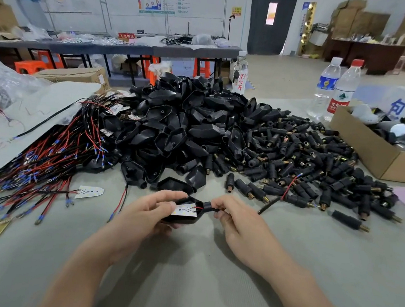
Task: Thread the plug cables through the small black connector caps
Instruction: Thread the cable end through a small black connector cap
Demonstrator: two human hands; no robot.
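Note:
My left hand (145,211) grips a black plastic housing (182,222) with a small white circuit board (184,210) lying inside it. Red and black wires run from the board into the housing's narrow neck (207,206). My right hand (234,214) pinches the black cable just past that neck; the cable (269,205) comes out beyond my fingers and ends in red wire with a blue terminal (298,175) over the connector pile. Both hands are above the grey table mat (184,275), near its front middle.
A big heap of black housings (186,127) lies behind my hands, with several small black connector caps (307,163) to its right. Red and black cables (47,163) sprawl at the left. A cardboard box (369,154) and two water bottles (336,89) stand at the right.

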